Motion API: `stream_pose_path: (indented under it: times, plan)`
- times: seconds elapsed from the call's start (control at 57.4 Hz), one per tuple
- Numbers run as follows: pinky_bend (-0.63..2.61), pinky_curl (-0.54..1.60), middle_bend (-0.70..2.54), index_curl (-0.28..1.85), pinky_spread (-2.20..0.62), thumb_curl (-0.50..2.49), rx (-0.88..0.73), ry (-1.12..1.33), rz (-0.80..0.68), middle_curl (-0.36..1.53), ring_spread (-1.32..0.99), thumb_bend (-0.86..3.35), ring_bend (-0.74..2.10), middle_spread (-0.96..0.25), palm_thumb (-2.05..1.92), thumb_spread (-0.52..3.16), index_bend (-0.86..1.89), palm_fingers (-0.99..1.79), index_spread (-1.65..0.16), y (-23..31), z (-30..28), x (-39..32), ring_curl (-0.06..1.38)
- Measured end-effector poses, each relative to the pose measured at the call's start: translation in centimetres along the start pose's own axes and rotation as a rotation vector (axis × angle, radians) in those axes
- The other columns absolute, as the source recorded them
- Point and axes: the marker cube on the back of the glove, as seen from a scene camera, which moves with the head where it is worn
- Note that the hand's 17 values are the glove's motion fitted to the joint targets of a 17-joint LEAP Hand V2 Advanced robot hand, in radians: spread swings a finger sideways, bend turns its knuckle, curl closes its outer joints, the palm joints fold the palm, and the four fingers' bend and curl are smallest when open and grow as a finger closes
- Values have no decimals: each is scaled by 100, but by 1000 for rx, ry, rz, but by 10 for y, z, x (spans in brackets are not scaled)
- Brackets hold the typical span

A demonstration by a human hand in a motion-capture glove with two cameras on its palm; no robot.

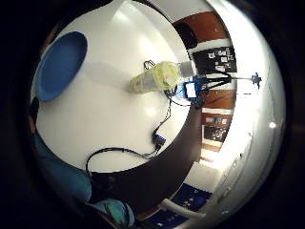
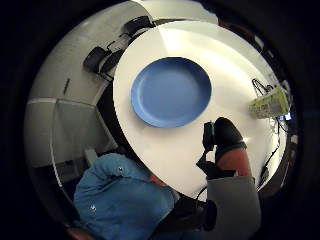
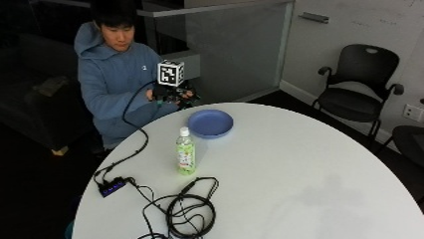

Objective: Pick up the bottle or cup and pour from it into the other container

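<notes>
While the person sat behind the round white table (image 3: 298, 169), the gloved right hand (image 3: 171, 94) was raised in front of the chest, just beyond the table's edge, touching nothing on it. Its fingers were hard to make out in the outside view; in the thumb-side view one gloved finger (image 2: 227, 134) seemed loosely bent, holding nothing. Nearest the hand lay the blue plate (image 3: 211, 123). Farther out from the hand, past the plate, the bottle (image 3: 185, 152) stood upright with its white cap on, well apart from the hand.
</notes>
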Motion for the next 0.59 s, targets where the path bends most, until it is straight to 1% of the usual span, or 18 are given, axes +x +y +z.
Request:
stream_pose_path:
  times: [0.087,0.192,0.401,0.505,0.592]
  plan:
    - [44,12,14,12,13,19,0,-33,-3,5,11,38,29,-2,67,54,22,23,-27,2,-2,1,9]
    - [47,15,15,18,17,24,5,-52,-4,8,14,34,31,-3,71,72,21,20,-33,6,-2,7,13]
    - [50,18,16,25,21,30,27,-89,23,13,17,22,34,-3,70,93,19,17,-38,26,-7,34,17]
    - [51,20,16,27,21,33,78,-131,56,15,17,16,35,-3,70,99,18,15,-38,39,-10,61,19]
    - [53,21,17,28,22,34,153,-185,56,17,18,11,36,-3,70,100,17,14,-39,49,-12,89,20]
